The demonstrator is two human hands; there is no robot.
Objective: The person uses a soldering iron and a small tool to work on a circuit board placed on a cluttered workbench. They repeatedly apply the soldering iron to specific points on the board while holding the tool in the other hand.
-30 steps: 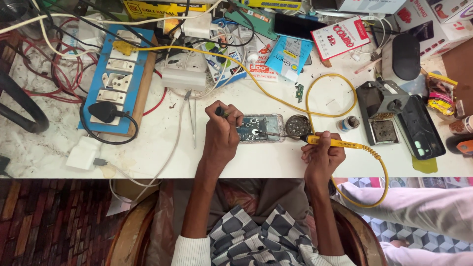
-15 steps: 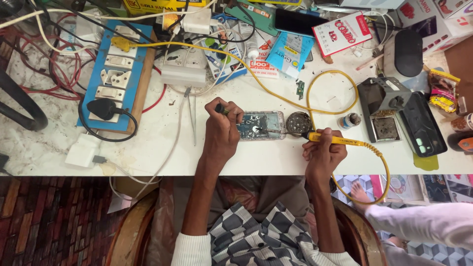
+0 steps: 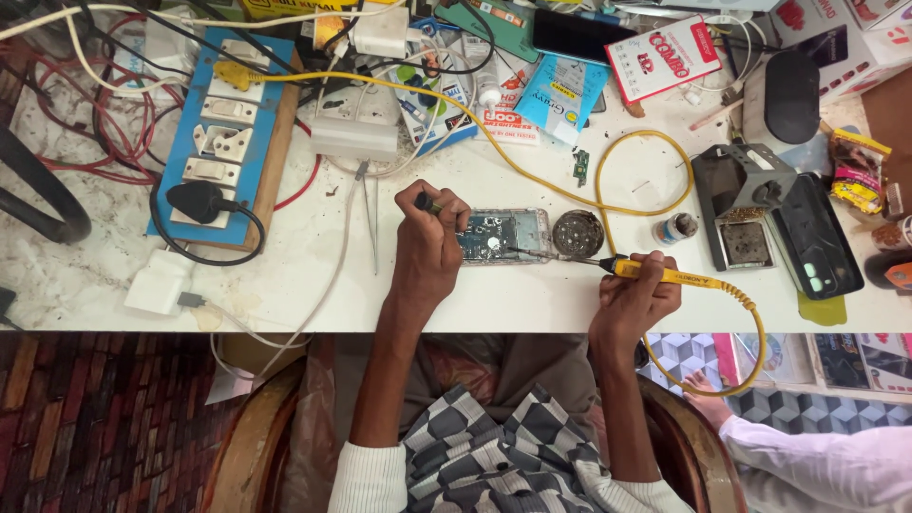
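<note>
Yellow plastic covers the soldering iron [image 3: 655, 275], which the right hand [image 3: 635, 296] holds closed around the handle like a pen, metal tip reaching left onto the open phone [image 3: 503, 236]. The left hand [image 3: 427, 249] lies on the phone's left end, fingers pinched on a small tool [image 3: 429, 203]. I judge the iron light and stiff, safe only at the handle, and the bare board thin and fragile, best steadied by its edges.

An opened phone [image 3: 502, 236] lies flat on the white worktop [image 3: 285, 275] near its near edge, its back off and blue-grey circuitry showing. A yellow-handled soldering iron [image 3: 655, 275], gripped to the right, lies nearly level with its thin tip reaching left onto the phone's right part. A small dark tool [image 3: 429, 203] sticks out at the phone's left end.
</note>
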